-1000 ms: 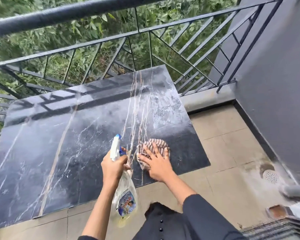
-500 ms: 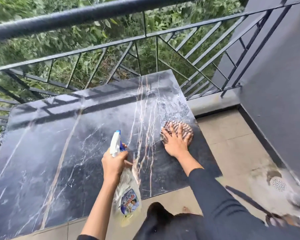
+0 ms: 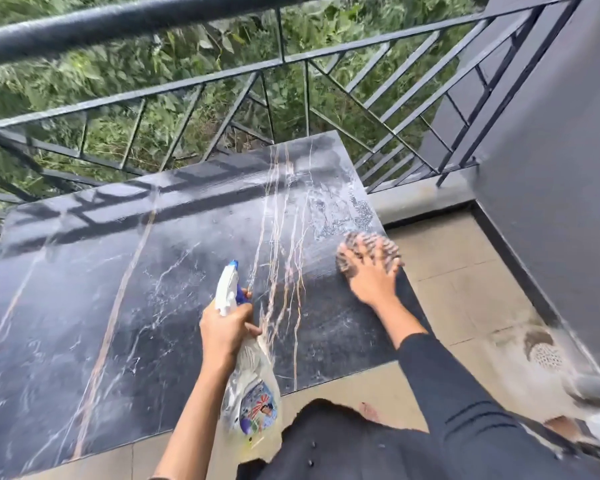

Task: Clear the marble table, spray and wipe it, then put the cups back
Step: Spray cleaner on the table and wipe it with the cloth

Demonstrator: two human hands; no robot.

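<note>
the marble table is seen as a flat rectangular slab, polished and dark grey to black, crossed by thin white veins and a few long tan streaks. its gloss is shown by the railing's reflection along the far edge. near the far right corner a patch of whitish spray droplets is spread over the stone.

a striped cloth — bunched, soft, banded in brown and white — is pressed onto the table at its right edge, just below that wet patch. it is covered by the right hand, whose fingers are spread flat over it, blurred by motion.

a spray bottle is held by the left hand above the near edge of the table; the fingers are wrapped around its neck. the bottle is clear plastic with a white and blue nozzle and a colourful label.

behind the table a black metal railing is set, and beige floor tiles lie to the right.
</note>
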